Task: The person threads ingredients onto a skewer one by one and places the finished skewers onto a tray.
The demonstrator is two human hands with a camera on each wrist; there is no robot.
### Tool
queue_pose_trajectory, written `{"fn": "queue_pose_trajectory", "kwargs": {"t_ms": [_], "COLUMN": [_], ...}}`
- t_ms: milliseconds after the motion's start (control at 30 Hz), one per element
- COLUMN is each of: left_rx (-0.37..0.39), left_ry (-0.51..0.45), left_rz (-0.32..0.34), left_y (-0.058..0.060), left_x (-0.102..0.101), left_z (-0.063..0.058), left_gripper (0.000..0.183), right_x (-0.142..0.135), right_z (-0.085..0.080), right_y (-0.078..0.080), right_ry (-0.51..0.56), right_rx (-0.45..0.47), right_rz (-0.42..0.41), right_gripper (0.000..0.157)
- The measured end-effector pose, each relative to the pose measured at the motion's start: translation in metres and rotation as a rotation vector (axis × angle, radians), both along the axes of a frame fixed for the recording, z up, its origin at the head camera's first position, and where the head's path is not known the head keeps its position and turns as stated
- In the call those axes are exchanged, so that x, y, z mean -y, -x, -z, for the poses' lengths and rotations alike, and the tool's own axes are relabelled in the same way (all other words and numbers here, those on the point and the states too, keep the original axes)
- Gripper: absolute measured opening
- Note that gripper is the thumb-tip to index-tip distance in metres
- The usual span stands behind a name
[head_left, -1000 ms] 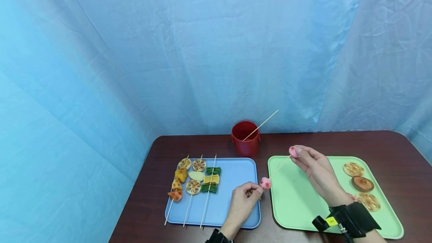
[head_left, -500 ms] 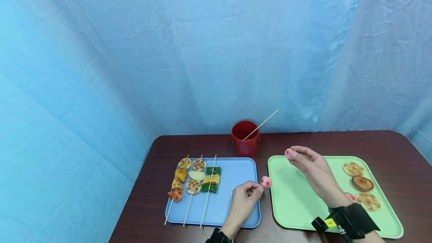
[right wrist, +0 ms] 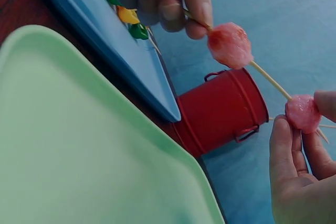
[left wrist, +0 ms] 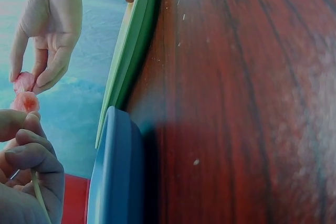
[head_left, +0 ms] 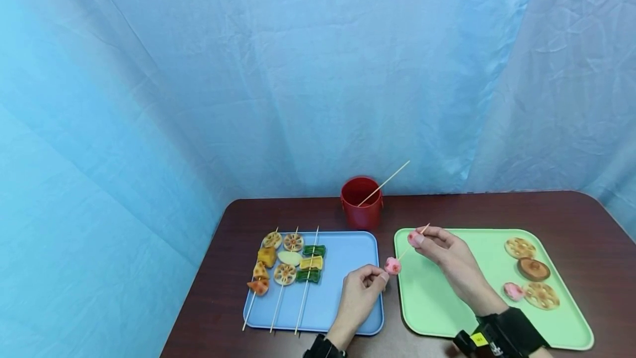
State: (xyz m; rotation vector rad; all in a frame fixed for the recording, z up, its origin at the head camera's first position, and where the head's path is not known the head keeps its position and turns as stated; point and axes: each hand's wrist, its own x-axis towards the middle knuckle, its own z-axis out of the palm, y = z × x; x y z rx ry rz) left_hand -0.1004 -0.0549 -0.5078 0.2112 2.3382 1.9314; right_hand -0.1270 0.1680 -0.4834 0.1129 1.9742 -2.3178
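Observation:
My left hand (head_left: 359, 298) grips a thin wooden skewer (right wrist: 271, 80) just below a pink meatball (right wrist: 230, 45) threaded on it. With fingertips and thumb, my right hand (head_left: 454, 264) pinches a second pink meatball (right wrist: 303, 114) near the skewer's far end; the pointed tip pokes out beyond it. A stretch of bare stick shows between the two balls in the right wrist view. Both hands are raised over the gap between the blue tray (head_left: 348, 245) and the green tray (head_left: 427, 303). The skewer's lower end runs through my left fist in the left wrist view.
Three loaded skewers (head_left: 309, 275) lie on the blue tray's left side. At the green tray's right are lotus root slices (head_left: 520, 248), a brown round slice (head_left: 534, 270) and a pink meatball (head_left: 514, 291). Behind stands a red bucket (head_left: 361, 214) holding a skewer (head_left: 392, 177).
My right hand has moved left and slightly down, sliding its meatball along the skewer toward the other one. The skewer's tip now sticks out past it. My left hand has barely moved.

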Motion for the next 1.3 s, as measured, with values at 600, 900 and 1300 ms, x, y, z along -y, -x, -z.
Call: {"fn": "queue_pose_trajectory", "kwargs": {"t_ms": [600, 900, 1300], "left_rx": [0.009, -0.002, -0.026], "left_ry": [0.009, 0.011, 0.017], "left_rz": [-0.008, -0.012, -0.034], "left_y": [0.001, 0.001, 0.001], "left_x": [-0.004, -0.004, 0.001], "left_z": [0.001, 0.002, 0.002], "left_gripper": [0.015, 0.012, 0.011], "right_x": [0.018, 0.021, -0.007], "right_z": [0.008, 0.009, 0.002], "right_y": [-0.011, -0.014, -0.013], "right_ry": [-0.188, -0.168, -0.274], "right_rx": [0.083, 0.059, 0.054], "right_rz": [-0.017, -0.043, -0.047], "right_gripper": [0.047, 0.044, 0.061]}}
